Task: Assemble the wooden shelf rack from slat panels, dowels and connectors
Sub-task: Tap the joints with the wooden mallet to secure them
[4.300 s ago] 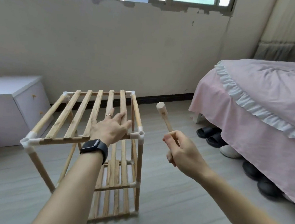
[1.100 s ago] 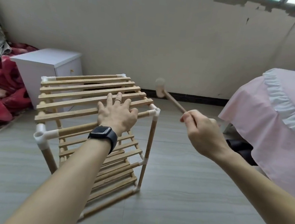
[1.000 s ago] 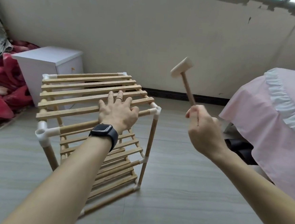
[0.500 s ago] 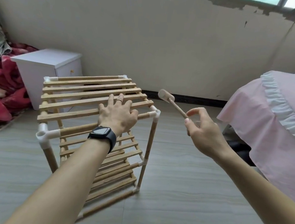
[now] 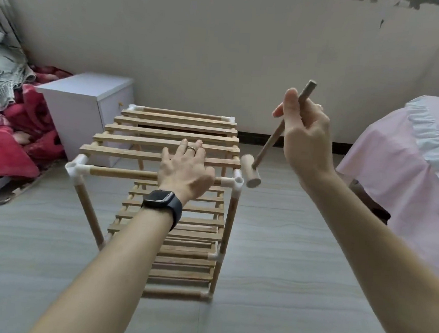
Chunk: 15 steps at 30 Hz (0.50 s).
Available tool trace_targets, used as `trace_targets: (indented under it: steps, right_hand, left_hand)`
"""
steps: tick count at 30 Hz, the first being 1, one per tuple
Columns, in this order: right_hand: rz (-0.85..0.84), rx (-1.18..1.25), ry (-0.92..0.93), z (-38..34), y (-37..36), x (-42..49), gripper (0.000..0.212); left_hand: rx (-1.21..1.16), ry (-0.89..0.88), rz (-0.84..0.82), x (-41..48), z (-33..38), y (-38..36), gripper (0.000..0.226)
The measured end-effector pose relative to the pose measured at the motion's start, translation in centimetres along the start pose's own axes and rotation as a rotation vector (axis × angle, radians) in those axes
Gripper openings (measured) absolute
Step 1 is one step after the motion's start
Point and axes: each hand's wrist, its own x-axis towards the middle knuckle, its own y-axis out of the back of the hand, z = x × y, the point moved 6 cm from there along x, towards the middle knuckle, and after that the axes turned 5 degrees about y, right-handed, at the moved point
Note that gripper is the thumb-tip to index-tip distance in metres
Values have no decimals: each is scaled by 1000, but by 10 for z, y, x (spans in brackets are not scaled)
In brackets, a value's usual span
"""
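The wooden shelf rack [image 5: 168,133] stands upright on the floor, with slat panels joined by dowels and white corner connectors. My left hand [image 5: 185,170] lies flat on its top panel near the front dowel, fingers straight. My right hand [image 5: 306,137] grips the handle of a small wooden mallet [image 5: 267,146], raised to the right of the rack. The mallet head [image 5: 250,174] hangs downward right beside the front right corner connector [image 5: 237,181]; whether it touches the connector I cannot tell.
A white cabinet [image 5: 86,103] stands behind the rack at the left, against the wall. Red and grey bedding [image 5: 3,128] is piled at the far left. A bed with a pink ruffled cover [image 5: 407,165] fills the right side.
The mallet has flipped from head-up to head-down, and its head has dropped beside the front right connector. The view has swung round the rack. My left hand stays on the top panel.
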Motion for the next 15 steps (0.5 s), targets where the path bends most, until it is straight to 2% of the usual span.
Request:
trace_targets:
  steps: [1, 4, 5, 8, 12, 15]
  right_hand:
    - [-4, 19, -17, 0, -7, 0, 40]
    - [-68, 317, -151, 2, -27, -1, 29]
    - [-64, 350, -179, 1, -31, -2, 30]
    - [15, 284, -123, -7, -44, -3, 38]
    - [139, 370, -19, -33, -53, 19, 43]
    - [220, 386, 40, -25, -62, 15, 44]
  left_hand:
    - [-7, 3, 13, -1, -2, -1, 63]
    - [-25, -24, 6, 0, -7, 0, 58]
    - [-26, -35, 7, 0, -7, 0, 56]
    - [-30, -54, 10, -1, -6, 3, 51]
    - [-33, -66, 22, -4, -7, 4, 50]
    - [-36, -71, 21, -2, -7, 3, 51]
